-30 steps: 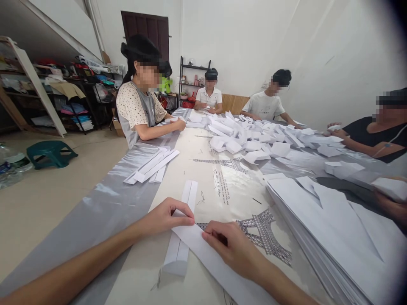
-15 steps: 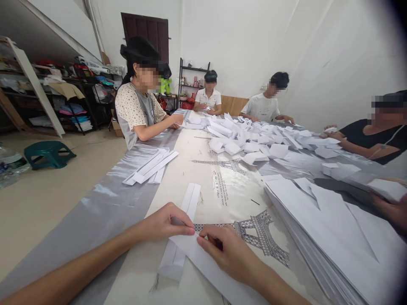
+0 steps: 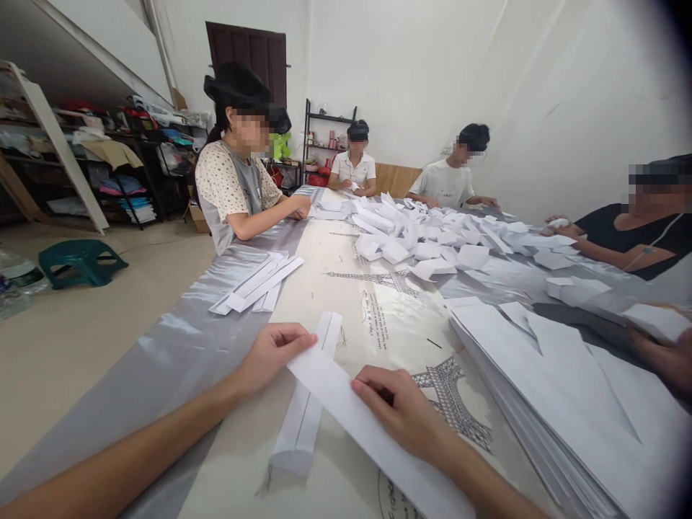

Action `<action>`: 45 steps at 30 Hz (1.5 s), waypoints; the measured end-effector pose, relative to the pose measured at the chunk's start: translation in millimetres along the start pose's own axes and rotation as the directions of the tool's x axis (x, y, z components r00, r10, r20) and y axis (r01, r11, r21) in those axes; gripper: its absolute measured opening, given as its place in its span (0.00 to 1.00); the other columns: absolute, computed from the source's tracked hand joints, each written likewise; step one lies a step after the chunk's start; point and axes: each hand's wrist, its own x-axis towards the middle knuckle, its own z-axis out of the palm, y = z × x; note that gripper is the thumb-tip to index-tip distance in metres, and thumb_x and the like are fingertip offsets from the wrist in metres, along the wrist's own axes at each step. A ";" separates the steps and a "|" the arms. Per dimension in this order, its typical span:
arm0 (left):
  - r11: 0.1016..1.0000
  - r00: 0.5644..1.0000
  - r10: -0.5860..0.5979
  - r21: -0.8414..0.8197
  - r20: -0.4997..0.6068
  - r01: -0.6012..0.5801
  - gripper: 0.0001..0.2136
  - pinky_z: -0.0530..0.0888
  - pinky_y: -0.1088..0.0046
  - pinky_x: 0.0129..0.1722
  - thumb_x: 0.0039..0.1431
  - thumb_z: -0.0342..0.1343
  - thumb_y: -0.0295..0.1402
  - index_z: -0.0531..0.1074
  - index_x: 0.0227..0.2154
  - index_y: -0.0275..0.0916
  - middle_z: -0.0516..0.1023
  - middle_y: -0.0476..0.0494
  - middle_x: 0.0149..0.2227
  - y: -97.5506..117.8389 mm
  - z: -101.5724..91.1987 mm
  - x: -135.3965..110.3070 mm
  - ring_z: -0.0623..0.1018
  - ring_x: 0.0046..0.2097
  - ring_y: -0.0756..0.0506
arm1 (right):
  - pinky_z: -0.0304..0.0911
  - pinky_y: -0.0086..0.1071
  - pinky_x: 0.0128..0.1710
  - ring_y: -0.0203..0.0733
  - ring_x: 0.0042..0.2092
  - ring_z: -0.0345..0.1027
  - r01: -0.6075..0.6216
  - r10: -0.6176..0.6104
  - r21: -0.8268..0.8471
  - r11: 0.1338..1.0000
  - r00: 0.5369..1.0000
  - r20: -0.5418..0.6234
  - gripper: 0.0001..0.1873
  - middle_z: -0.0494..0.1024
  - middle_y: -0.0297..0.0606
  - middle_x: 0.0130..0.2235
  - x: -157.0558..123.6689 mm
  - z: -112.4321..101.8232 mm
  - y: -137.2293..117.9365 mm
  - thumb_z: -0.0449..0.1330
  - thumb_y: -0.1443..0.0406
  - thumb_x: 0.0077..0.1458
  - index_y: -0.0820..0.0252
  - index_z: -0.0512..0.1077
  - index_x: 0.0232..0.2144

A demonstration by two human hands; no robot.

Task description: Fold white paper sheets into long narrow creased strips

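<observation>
A long white paper strip (image 3: 373, 425) slants across the table in front of me, over another folded paper strip (image 3: 303, 425). My left hand (image 3: 278, 353) pinches the upper strip's far left end between thumb and fingers. My right hand (image 3: 397, 407) grips the same strip along its right edge, with the fingers curled. The lower strip lies lengthwise beneath it, with a dark line along its middle, and the crossing hides part of it.
Several folded strips (image 3: 256, 285) lie left on the table. A heap of folded white paper pieces (image 3: 422, 234) spreads over the far side. Stacked paper sheets (image 3: 562, 389) stand at right. Co-workers sit around the table; a green stool (image 3: 82, 261) is on the floor.
My left hand has moved up and left with the strip's end, away from my right hand. More of the strip shows between them, and my right hand has shifted slightly right.
</observation>
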 end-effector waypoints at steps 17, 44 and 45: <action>0.993 0.984 0.052 -0.093 -0.168 -0.069 0.17 0.58 0.78 0.26 0.63 0.60 0.45 0.69 0.25 0.37 0.63 0.53 0.24 -7.0 -2.7 5.0 0.62 0.27 0.52 | 0.45 0.31 0.26 0.35 0.26 0.49 -0.032 0.029 0.034 0.999 0.998 0.063 0.21 0.59 0.29 0.25 -3.1 -21.5 -3.0 0.49 0.54 0.70 0.57 0.64 0.26; 0.964 0.987 -0.130 -0.221 0.094 0.148 0.12 0.71 0.75 0.33 0.50 0.71 0.41 0.82 0.32 0.37 0.81 0.45 0.30 -2.4 -7.4 1.9 0.77 0.32 0.47 | 0.43 0.32 0.25 0.34 0.25 0.47 -0.004 0.005 0.116 0.993 1.000 -0.010 0.22 0.54 0.27 0.22 -5.5 17.1 0.5 0.48 0.52 0.70 0.57 0.63 0.27; 0.965 0.988 -0.134 -0.217 0.076 0.147 0.12 0.71 0.75 0.33 0.49 0.71 0.40 0.83 0.32 0.37 0.81 0.45 0.29 -2.6 -6.7 1.9 0.77 0.32 0.47 | 0.43 0.31 0.25 0.34 0.24 0.46 -0.012 0.012 0.125 0.992 1.000 0.000 0.22 0.54 0.26 0.22 -5.0 16.5 1.4 0.49 0.52 0.69 0.57 0.63 0.27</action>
